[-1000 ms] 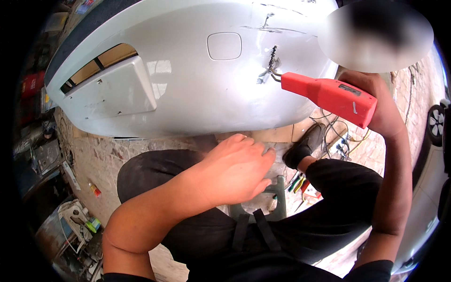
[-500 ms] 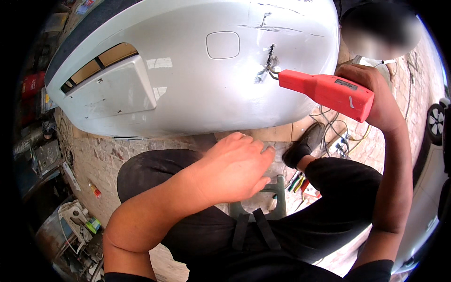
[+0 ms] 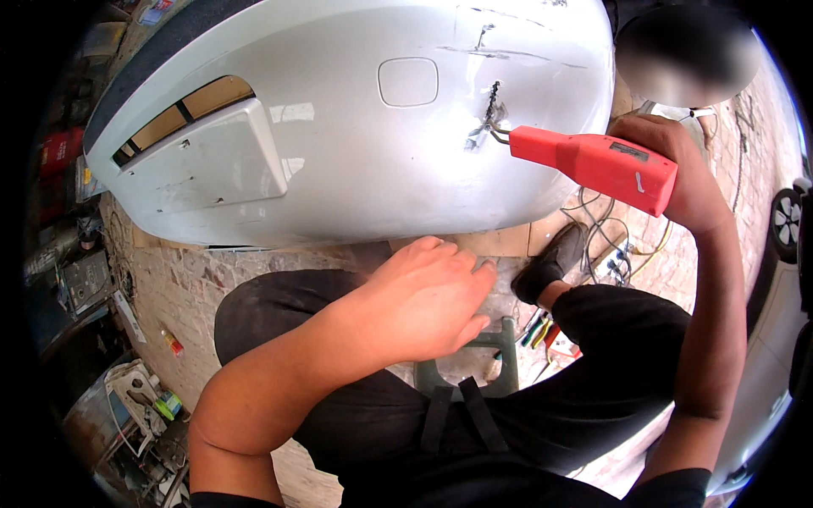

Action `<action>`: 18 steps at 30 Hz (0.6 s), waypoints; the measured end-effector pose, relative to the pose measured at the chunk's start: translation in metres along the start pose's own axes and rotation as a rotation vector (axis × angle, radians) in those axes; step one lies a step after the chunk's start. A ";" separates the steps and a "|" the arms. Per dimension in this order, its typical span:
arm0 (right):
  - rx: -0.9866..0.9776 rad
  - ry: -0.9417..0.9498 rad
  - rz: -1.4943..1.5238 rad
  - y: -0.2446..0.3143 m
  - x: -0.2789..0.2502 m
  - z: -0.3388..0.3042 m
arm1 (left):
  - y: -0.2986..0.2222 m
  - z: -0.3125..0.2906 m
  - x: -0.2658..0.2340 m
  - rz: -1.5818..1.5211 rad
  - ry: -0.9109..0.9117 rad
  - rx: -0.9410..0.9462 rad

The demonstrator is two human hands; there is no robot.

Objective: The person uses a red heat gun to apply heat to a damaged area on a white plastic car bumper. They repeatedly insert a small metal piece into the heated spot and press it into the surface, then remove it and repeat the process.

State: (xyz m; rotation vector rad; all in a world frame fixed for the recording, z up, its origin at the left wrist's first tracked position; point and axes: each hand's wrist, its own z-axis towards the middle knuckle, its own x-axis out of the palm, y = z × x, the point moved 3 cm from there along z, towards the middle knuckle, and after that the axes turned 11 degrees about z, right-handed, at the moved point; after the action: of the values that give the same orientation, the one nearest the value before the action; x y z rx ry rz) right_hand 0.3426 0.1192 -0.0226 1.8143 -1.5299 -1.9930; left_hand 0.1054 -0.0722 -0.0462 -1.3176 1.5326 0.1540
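Observation:
A silver-white car bumper (image 3: 356, 169) lies in front of me, with a dark, jagged crack (image 3: 491, 97) on its right part. My right hand (image 3: 656, 148) is wrapped round a red hot stapler (image 3: 593, 161), whose two bent metal prongs reach the lower end of the crack. Whether the prongs press into the plastic is too small to tell. My left hand (image 3: 428, 296) hovers by the bumper's near edge, back upward. Its fingers are loosely bent, the thumb stands apart, and nothing shows in it; the palm is hidden.
Between my legs stands a green stool (image 3: 506, 360), with pliers (image 3: 542, 332) and other tools beyond it. Cables and a power strip (image 3: 611, 262) lie by my shoe. Another person (image 3: 686, 55) is at the upper right, a car (image 3: 775, 339) at the right edge. Clutter lines the left.
Bumper and hot stapler appear slightly farther right in the picture. The prongs stay at the crack's lower end, and my left hand keeps its pose.

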 end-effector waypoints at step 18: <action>-0.134 -0.060 -0.098 0.005 -0.007 0.008 | -0.001 0.000 0.005 0.045 -0.006 -0.012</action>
State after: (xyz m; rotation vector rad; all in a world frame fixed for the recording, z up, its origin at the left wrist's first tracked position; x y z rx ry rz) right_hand 0.3358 0.1253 -0.0153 1.8262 -1.3097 -2.1548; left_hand 0.1069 -0.0757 -0.0492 -1.2912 1.5593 0.1956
